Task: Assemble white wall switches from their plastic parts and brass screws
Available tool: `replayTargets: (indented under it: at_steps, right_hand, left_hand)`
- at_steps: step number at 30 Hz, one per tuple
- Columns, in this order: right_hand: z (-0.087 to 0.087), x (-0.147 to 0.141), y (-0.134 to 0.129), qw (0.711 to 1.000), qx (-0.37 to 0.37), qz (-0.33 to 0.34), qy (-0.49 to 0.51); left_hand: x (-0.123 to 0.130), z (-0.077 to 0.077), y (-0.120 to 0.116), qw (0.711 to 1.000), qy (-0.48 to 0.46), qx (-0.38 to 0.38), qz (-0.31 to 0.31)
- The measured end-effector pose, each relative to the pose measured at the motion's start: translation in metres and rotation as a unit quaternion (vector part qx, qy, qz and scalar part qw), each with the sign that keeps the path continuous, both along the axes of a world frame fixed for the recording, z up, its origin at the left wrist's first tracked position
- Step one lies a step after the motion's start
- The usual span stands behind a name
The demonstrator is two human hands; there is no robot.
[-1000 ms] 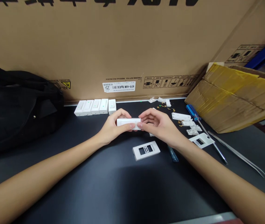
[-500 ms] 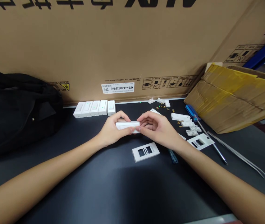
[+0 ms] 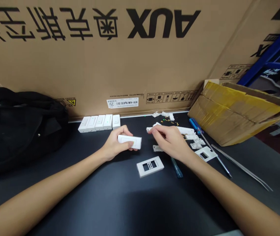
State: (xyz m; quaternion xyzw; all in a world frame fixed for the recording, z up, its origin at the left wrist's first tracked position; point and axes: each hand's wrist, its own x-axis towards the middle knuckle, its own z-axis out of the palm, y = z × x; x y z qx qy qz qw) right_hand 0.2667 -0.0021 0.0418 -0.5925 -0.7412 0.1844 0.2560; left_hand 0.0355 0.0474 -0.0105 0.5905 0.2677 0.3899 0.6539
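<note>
At the picture's centre, your left fingers (image 3: 131, 144) close around a white rectangular plastic switch (image 3: 123, 139), probably light, rigid and slippery; pinch its long edges. Your right fingers (image 3: 154, 130) curl beside a small white plastic piece (image 3: 148, 129); whether gripping, I can't tell.

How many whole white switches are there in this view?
6. One white switch is in the left hand. The other five are in a row before the big cardboard box. The black bag may hide more.
</note>
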Motion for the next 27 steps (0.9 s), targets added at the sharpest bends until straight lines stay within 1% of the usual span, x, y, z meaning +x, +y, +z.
replayTargets:
  at_steps: [2,4,7,10,14,17,19,21,23,25,27]
  right_hand:
    - [0.001,0.006,0.003,0.993,0.004,-0.054,-0.105]
    - [-0.002,0.011,0.006,0.987,-0.018,-0.067,-0.146]
    - [-0.007,0.013,0.008,0.983,-0.036,-0.063,-0.169]
    - [-0.009,0.009,0.006,0.983,-0.038,-0.028,-0.179]
    - [-0.01,0.007,0.004,0.983,-0.021,-0.003,-0.183]
    - [-0.012,0.012,0.004,0.984,0.004,0.002,-0.178]
    - [-0.012,0.014,0.004,0.985,0.031,0.0,-0.168]
    - [-0.011,0.014,0.002,0.987,0.059,0.002,-0.148]
    - [-0.008,0.011,-0.001,0.989,0.087,0.015,-0.122]
    - [-0.007,0.004,-0.005,0.986,0.134,0.052,-0.086]
    - [-0.008,-0.002,-0.009,0.976,0.182,0.105,-0.057]
  left_hand:
    - [0.001,0.001,-0.001,1.0,0.003,-0.013,0.015]
    - [0.001,0.001,-0.002,0.999,0.013,-0.019,0.026]
    - [0.002,0.002,-0.003,0.999,0.023,-0.012,0.033]
    - [0.002,0.004,-0.005,1.0,0.014,0.007,0.025]
    - [0.003,0.006,-0.006,1.0,-0.002,-0.001,0.022]
    - [0.004,0.004,-0.007,1.0,0.01,-0.002,0.023]
    - [0.006,0.003,-0.007,1.0,0.019,0.011,0.015]
    - [0.006,0.002,-0.008,0.999,0.031,0.043,0.005]
    - [0.006,0.002,-0.01,0.994,0.055,0.096,-0.006]
    - [0.005,0.001,-0.011,0.985,0.083,0.148,-0.014]
    - [0.004,-0.001,-0.011,0.98,0.088,0.176,-0.019]
